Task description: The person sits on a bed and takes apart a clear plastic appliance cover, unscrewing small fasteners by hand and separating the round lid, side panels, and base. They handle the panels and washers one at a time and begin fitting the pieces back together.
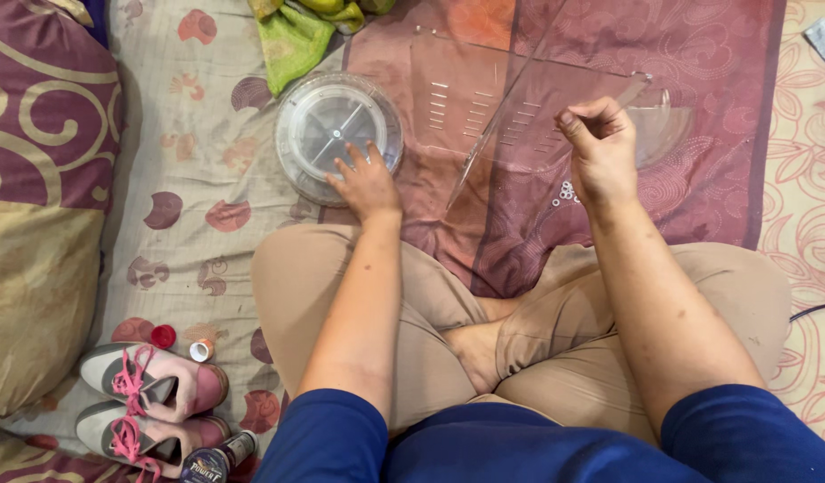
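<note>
Two bare hands work above crossed legs at the middle of the frame: the left hand (366, 183) rests with fingers spread flat on the rim of a round clear plastic lid (327, 125), upper centre, lying on a patterned cloth (207, 161). The right hand (600, 148), upper right, has its fingers pinched together on the edge of a clear plastic sheet (520, 116), with small white rings (565, 191) just beside the wrist. Pink-laced shoes (148, 402) sit at lower left.
</note>
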{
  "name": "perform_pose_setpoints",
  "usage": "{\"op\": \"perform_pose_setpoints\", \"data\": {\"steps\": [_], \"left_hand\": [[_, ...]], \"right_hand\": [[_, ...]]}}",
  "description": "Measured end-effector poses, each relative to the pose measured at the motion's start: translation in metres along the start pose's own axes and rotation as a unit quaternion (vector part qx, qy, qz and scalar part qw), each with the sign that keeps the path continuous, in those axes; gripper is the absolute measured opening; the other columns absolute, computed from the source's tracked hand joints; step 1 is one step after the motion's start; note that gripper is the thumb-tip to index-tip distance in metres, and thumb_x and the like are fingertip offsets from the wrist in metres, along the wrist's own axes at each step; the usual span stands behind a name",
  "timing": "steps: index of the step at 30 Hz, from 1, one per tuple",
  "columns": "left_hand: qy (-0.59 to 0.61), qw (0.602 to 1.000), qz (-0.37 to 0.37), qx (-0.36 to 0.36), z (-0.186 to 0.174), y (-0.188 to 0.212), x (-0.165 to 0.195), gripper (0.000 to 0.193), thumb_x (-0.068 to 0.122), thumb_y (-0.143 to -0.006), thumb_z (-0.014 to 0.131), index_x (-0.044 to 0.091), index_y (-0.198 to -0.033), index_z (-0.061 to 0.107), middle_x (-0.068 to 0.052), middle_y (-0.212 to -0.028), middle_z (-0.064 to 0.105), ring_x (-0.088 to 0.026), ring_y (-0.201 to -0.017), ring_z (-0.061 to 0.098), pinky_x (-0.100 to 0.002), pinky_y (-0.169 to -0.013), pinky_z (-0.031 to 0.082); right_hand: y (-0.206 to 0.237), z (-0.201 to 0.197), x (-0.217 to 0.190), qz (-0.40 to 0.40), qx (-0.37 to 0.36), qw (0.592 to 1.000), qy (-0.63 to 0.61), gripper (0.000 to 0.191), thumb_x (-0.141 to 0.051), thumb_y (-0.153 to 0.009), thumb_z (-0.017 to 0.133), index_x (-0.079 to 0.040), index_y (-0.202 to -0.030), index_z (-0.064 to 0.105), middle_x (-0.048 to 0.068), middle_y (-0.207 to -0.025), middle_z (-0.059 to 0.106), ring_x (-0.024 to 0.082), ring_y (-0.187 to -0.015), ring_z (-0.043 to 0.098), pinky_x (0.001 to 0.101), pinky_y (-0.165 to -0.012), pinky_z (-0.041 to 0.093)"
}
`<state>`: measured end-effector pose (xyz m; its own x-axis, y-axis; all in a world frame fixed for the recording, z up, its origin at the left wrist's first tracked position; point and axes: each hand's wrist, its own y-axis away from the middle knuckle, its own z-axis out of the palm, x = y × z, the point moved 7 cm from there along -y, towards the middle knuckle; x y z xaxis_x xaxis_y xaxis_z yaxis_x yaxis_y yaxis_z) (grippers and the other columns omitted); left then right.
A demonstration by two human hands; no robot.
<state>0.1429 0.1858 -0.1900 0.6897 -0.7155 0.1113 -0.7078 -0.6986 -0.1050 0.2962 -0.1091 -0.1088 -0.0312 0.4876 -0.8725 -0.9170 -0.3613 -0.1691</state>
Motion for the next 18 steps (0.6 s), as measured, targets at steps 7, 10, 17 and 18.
{"op": "perform_pose_setpoints", "data": {"steps": [7, 10, 17, 18], "left_hand": [[-0.043, 0.997, 0.036, 0.053, -0.01, 0.002, 0.006, 0.057, 0.016, -0.096, 0.05, 0.03, -0.151, 0.046, -0.016, -0.161, 0.033, -0.045, -0.147, 0.03, -0.076, -0.11, 0.023], [-0.026, 0.999, 0.03, 0.027, -0.005, -0.003, 0.002, 0.063, 0.014, -0.095, 0.05, 0.03, -0.156, 0.042, -0.016, -0.162, 0.031, -0.046, -0.146, 0.031, -0.074, -0.109, 0.026], [-0.011, 0.999, 0.032, -0.001, 0.004, -0.006, 0.004, 0.056, 0.015, -0.1, 0.049, 0.027, -0.155, 0.044, -0.018, -0.162, 0.035, -0.049, -0.144, 0.037, -0.071, -0.107, 0.033], [-0.008, 0.999, 0.035, 0.002, 0.003, -0.004, 0.005, 0.055, 0.016, -0.1, 0.05, 0.027, -0.154, 0.044, -0.018, -0.162, 0.037, -0.049, -0.143, 0.038, -0.071, -0.107, 0.033]], "right_hand": [[-0.001, -0.005, -0.006, -0.014, -0.001, 1.0, 0.002, 0.014, 0.004, -0.101, 0.076, -0.006, -0.103, 0.067, 0.006, -0.102, 0.071, 0.015, -0.098, 0.069, 0.0311, -0.096, 0.056], [0.0, -0.009, -0.007, -0.009, 0.004, 1.0, 0.003, 0.013, 0.004, -0.101, 0.076, -0.006, -0.103, 0.067, 0.006, -0.102, 0.071, 0.016, -0.098, 0.069, 0.0313, -0.097, 0.056], [-0.005, -0.018, -0.01, -0.021, 0.011, 1.0, -0.015, 0.016, 0.005, -0.102, 0.075, -0.006, -0.103, 0.065, 0.007, -0.103, 0.071, 0.017, -0.098, 0.07, 0.0319, -0.095, 0.056], [-0.006, -0.019, -0.011, -0.022, 0.011, 1.0, -0.019, 0.016, 0.006, -0.102, 0.075, -0.006, -0.103, 0.065, 0.007, -0.103, 0.071, 0.017, -0.098, 0.07, 0.032, -0.095, 0.056]]}}
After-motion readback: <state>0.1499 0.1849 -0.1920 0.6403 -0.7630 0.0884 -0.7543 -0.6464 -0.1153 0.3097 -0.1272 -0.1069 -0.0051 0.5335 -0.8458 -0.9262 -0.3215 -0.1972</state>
